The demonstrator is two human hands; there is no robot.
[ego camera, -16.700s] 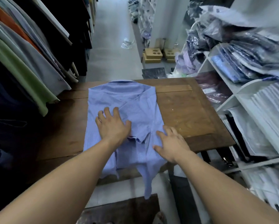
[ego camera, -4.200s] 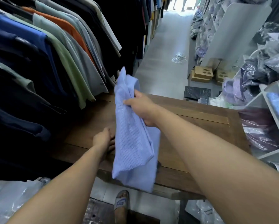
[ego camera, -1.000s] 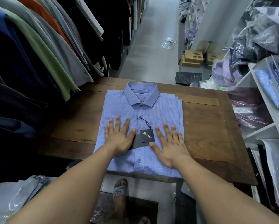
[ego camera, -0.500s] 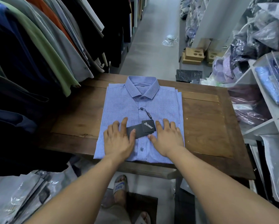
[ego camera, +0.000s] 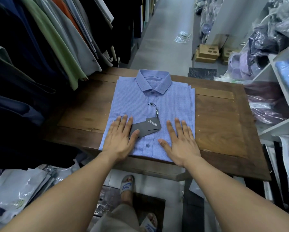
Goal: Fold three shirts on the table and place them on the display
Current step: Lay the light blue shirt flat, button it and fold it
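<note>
A light blue checked shirt (ego camera: 157, 104) lies folded into a rectangle on the wooden table (ego camera: 219, 118), front up, collar at the far end. A dark hang tag (ego camera: 146, 127) on a cord rests on its placket. My left hand (ego camera: 119, 139) lies flat on the shirt's near left part, thumb on the tag. My right hand (ego camera: 180, 141) lies flat on the near right part, fingers straight and spread. The shirt's near edge reaches the table's front edge.
Hanging clothes (ego camera: 53, 39) crowd the left side over the table's corner. White shelves (ego camera: 284, 91) with bagged shirts stand at the right. Plastic bags (ego camera: 21, 186) lie on the floor at the left. Cardboard boxes (ego camera: 207, 53) sit in the aisle beyond. My sandalled foot (ego camera: 127, 185) shows below.
Both hands have slid apart and slightly outward on the shirt's lower part, staying flat. The shirt itself has not moved.
</note>
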